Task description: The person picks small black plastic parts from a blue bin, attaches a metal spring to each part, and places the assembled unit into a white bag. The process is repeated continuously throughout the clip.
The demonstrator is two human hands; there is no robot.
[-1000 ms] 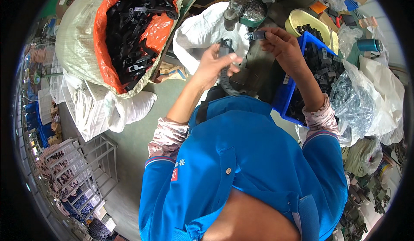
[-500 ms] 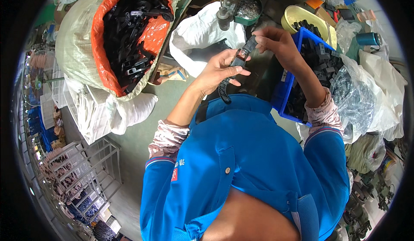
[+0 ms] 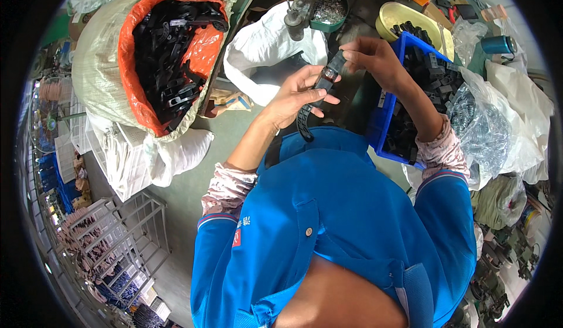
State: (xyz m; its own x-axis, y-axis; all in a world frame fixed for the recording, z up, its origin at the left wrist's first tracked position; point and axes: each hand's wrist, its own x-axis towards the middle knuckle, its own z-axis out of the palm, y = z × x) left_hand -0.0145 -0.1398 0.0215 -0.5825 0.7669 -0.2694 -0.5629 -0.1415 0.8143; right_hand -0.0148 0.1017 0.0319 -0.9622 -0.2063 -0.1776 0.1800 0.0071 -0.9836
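Note:
My left hand (image 3: 286, 102) is closed around a curved black plastic handle (image 3: 304, 121), its hooked end pointing down toward my body. At the handle's upper end is a small dark grey plastic piece (image 3: 336, 62). The thumb and fingers of my right hand (image 3: 375, 63) pinch that piece from the right. It lies in line with the handle and appears to touch it; whether the two are joined I cannot tell. Similar dark blocks (image 3: 437, 82) fill a blue bin (image 3: 377, 123) under my right forearm.
A large woven sack (image 3: 97, 58) with an orange liner holds many black handles at left. Ahead are an open white bag (image 3: 243, 58), a machine's metal part (image 3: 296, 20) and a green container (image 3: 326, 25) of small metal pieces. A yellow tub (image 3: 386, 18) stands behind the bin.
The grey piece and the handle now lie closer together and more in line. Both hands keep their grips, and the whole view has shifted slightly.

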